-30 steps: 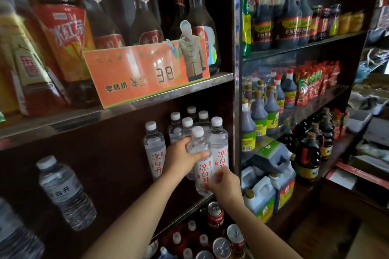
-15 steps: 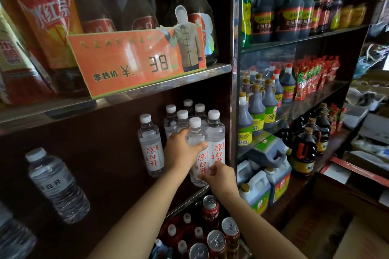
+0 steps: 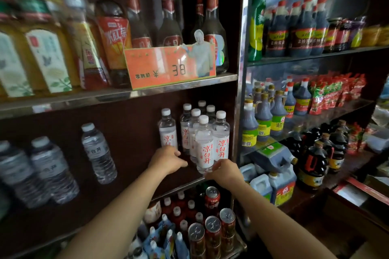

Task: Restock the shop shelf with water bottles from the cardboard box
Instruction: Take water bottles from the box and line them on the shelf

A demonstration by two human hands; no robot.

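Note:
Several clear water bottles with white caps and red-lettered labels stand grouped at the right end of the dark middle shelf point(image 3: 181, 187). The front water bottle point(image 3: 203, 143) stands upright at the shelf's edge. My right hand point(image 3: 223, 171) pinches its base from below and to the right. My left hand point(image 3: 168, 160) hovers in front of the lower part of the leftmost bottle point(image 3: 167, 130), fingers loosely curled, thumb apart, enclosing nothing that I can see. A tan cardboard corner point(image 3: 370, 253) shows at the bottom right.
Other water bottles point(image 3: 99, 153) lie blurred along the left of the same shelf. An orange price sign point(image 3: 168, 67) and dark glass bottles sit on the shelf above. Red cans point(image 3: 212, 200) stand below. Sauce bottles point(image 3: 263, 120) and oil jugs point(image 3: 280, 187) fill the right-hand shelving.
My left hand has let go of the front bottle's upper body and dropped down to the left. The right hand stays at the bottle's base. The view has shifted left and up.

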